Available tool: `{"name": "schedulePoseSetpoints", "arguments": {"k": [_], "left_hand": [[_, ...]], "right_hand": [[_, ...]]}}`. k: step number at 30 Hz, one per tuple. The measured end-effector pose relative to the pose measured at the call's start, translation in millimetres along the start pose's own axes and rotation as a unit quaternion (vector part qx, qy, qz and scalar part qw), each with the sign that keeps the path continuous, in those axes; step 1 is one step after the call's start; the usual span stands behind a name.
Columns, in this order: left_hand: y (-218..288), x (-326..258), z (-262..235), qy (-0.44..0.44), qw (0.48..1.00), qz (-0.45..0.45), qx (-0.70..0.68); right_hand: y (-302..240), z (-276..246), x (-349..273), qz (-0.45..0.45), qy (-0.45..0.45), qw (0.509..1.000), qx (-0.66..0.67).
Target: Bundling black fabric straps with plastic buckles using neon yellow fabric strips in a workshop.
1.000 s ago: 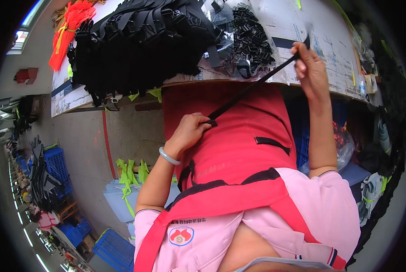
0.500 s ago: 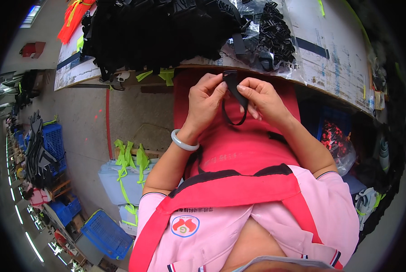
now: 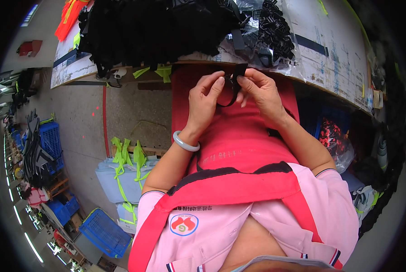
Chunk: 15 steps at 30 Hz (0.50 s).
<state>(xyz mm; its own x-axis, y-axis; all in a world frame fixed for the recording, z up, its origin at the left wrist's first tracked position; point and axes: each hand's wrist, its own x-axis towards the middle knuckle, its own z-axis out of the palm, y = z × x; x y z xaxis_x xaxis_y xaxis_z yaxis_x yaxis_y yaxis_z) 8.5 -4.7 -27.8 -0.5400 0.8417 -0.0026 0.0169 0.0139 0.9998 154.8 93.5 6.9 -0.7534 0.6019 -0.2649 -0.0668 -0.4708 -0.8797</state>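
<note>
Between my two hands, above the red apron (image 3: pixel 230 136), is a black webbing strap (image 3: pixel 240 70) with a small dark buckle (image 3: pixel 228 80) on it. My left hand (image 3: pixel 205 97) pinches the buckle side between thumb and fingertips. With thumb and forefinger, my right hand (image 3: pixel 261 93) grips the strap, whose flat end sticks up past the fingers. Below, the strap hangs in a loop between the hands. How it passes through the buckle is too dark to make out.
A large black heap (image 3: pixel 157 34) covers the near part of the table (image 3: pixel 321 68). Beside it lies a clear bag of black plastic buckles (image 3: pixel 275 34). Grey bundles with lime ties (image 3: pixel 116 181) are at my left, near a blue crate (image 3: pixel 107 233). An orange-red item (image 3: pixel 69 20) lies far left.
The strap's end now stands up above my right fingers, and the hanging loop is smaller. The buckle has dropped lower between my hands. My right hand has shifted slightly up.
</note>
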Motion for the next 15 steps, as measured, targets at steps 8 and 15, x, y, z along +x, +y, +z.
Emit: {"name": "schedulePoseSetpoints", "arguments": {"k": [8, 15], "left_hand": [[-2, 9, -17, -0.016, 0.99, -0.134, -0.04], [-2, 10, -25, 0.011, 0.997, -0.078, -0.026]], "right_hand": [[-61, -8, -4, -0.338, -0.016, 0.934, -0.115], [-116, -20, 1, -0.24, 0.08, 0.957, -0.142]]}}
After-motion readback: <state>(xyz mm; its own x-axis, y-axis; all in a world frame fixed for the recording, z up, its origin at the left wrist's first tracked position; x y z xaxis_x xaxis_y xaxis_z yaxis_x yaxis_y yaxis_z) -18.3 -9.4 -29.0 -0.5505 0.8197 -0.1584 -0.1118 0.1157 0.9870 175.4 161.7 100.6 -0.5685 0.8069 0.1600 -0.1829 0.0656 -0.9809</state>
